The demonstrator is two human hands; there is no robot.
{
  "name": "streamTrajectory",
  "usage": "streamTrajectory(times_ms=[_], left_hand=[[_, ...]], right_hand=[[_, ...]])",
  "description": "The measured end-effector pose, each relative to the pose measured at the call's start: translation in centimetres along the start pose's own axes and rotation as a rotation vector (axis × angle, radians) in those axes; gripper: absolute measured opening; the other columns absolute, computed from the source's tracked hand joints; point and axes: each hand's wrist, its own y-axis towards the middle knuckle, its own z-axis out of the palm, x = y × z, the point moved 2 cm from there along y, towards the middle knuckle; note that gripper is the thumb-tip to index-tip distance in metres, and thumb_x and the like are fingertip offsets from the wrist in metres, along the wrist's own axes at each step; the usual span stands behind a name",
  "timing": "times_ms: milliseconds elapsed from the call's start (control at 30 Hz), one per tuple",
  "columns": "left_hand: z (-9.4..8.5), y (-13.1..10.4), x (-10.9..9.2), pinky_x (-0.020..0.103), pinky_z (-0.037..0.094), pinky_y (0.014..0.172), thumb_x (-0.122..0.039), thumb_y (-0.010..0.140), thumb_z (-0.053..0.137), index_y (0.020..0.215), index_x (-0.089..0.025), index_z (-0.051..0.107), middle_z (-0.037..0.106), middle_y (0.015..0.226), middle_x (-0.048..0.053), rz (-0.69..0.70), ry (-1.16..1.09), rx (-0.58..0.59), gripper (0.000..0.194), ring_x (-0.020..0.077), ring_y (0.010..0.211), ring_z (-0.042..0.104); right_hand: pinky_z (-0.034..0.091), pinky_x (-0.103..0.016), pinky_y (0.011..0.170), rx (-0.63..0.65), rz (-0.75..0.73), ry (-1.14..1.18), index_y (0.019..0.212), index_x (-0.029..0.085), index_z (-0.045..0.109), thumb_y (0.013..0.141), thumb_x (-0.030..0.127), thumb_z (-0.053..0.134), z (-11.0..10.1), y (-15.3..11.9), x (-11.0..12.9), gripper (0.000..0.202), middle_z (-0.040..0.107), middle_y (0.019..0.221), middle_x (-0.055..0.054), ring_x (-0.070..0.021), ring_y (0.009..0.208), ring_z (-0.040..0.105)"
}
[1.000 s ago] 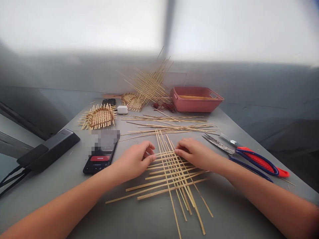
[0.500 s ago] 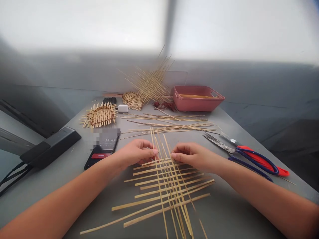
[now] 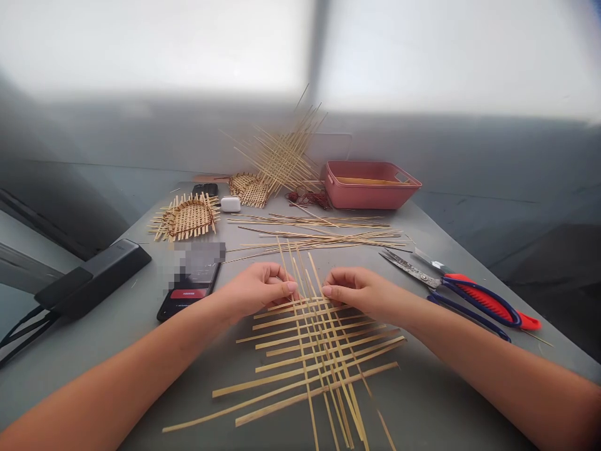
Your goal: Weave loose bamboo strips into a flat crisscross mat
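Observation:
A loose lattice of flat bamboo strips point(image 3: 323, 357) lies on the table before me, with crosswise strips passing over and under lengthwise ones. At its far left edge, my left hand point(image 3: 270, 285) pinches a lengthwise strip between thumb and curled fingers. Across from it, my right hand point(image 3: 350, 289) has its thumb and fingers closed at the far end of the lattice, by the outer lengthwise strip. Several strip ends stick up between the two hands. The fingertips partly cover the farthest crosswise strip.
Loose bamboo strips point(image 3: 323, 238) lie beyond my hands. Farther back are a pink basket point(image 3: 370, 195), a larger woven lattice point(image 3: 286, 156) and small woven pieces point(image 3: 190, 218). Scissors point(image 3: 469, 300) lie at right. A phone point(image 3: 188, 294) and a black power strip point(image 3: 98, 275) are at left.
The lattice and its strips have shifted very slightly to the right; one long strip end at lower left moved inward. Both hands keep nearly the same position.

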Motion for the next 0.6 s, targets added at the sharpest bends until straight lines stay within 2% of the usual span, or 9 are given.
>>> streamTrajectory(times_ms=[233, 333, 433, 500, 600], left_hand=[[0.14, -0.05, -0.19, 0.025, 0.046, 0.065, -0.048, 0.065, 0.078, 0.076, -0.016, 0.057, 0.073, 0.079, 0.004, -0.032, -0.046, -0.004, 0.04, 0.013, 0.067, 0.065], [0.27, -0.2, -0.27, 0.027, 0.049, 0.068, -0.049, 0.064, 0.078, 0.081, -0.017, 0.056, 0.072, 0.078, 0.002, -0.079, -0.09, -0.014, 0.043, 0.0143, 0.069, 0.067], [0.46, -0.33, -0.04, 0.028, 0.052, 0.067, -0.052, 0.064, 0.078, 0.088, -0.017, 0.057, 0.071, 0.076, 0.003, -0.148, -0.1, 0.06, 0.047, 0.0148, 0.067, 0.068], [0.55, -0.3, 0.21, 0.026, 0.052, 0.065, -0.05, 0.066, 0.078, 0.09, -0.016, 0.059, 0.072, 0.078, 0.004, -0.145, -0.088, 0.134, 0.046, 0.0134, 0.064, 0.067], [0.51, -0.07, 0.42, 0.023, 0.051, 0.061, -0.045, 0.065, 0.08, 0.088, -0.016, 0.062, 0.072, 0.076, 0.003, -0.09, -0.118, 0.133, 0.041, 0.0118, 0.061, 0.067]], right_hand=[[0.033, -0.027, 0.061, 0.006, -0.001, 0.014, 0.075, 0.019, 0.051, 0.082, 0.046, 0.052, 0.01, 0.06, 0.1, 0.028, 0.046, 0.066, 0.004, -0.0118, 0.062, 0.039], [0.034, -0.027, 0.059, -0.038, -0.025, -0.025, 0.074, 0.019, 0.051, 0.082, 0.047, 0.05, 0.02, 0.22, 0.0, 0.029, 0.046, 0.065, 0.004, -0.012, 0.06, 0.039], [0.036, -0.028, 0.057, -0.138, -0.078, -0.114, 0.073, 0.019, 0.054, 0.084, 0.046, 0.048, 0.01, 0.42, -0.12, 0.029, 0.048, 0.064, 0.003, -0.0133, 0.06, 0.042], [0.04, -0.029, 0.058, -0.219, -0.15, -0.202, 0.075, 0.02, 0.057, 0.086, 0.042, 0.048, -0.04, 0.46, -0.09, 0.027, 0.054, 0.066, 0.001, -0.0151, 0.062, 0.047], [0.047, -0.035, 0.073, -0.452, -0.388, -0.373, 0.085, 0.021, 0.062, 0.087, 0.034, 0.053, -0.47, 0.05, 0.41, 0.016, 0.065, 0.085, -0.005, -0.0213, 0.082, 0.058]])
